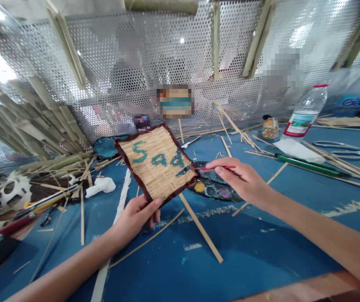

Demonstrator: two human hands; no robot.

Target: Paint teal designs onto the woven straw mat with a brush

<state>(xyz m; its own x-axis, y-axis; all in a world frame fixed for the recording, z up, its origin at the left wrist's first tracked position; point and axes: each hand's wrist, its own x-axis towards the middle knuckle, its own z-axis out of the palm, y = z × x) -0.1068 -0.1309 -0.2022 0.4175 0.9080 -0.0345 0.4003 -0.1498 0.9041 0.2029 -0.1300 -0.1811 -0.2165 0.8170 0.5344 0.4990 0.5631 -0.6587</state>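
My left hand (136, 218) grips the near corner of a small woven bamboo mat (156, 161) with a dark red border, holding it tilted above the blue table (262, 247). Teal letters are painted on the mat. My right hand (241, 178) pinches a thin red paintbrush (213, 168), and its tip touches the mat's right edge at the last letter. A dark paint palette (213, 188) with coloured blobs lies just under the brush.
Loose bamboo strips (200, 228) lie scattered over the table. A plastic water bottle (306, 111) and a small jar (270, 128) stand at the back right, with a green pen (306, 164) and scissors (340, 147) nearby. Tools and bamboo pile up at the left. A perforated metal screen (180, 54) backs the table.
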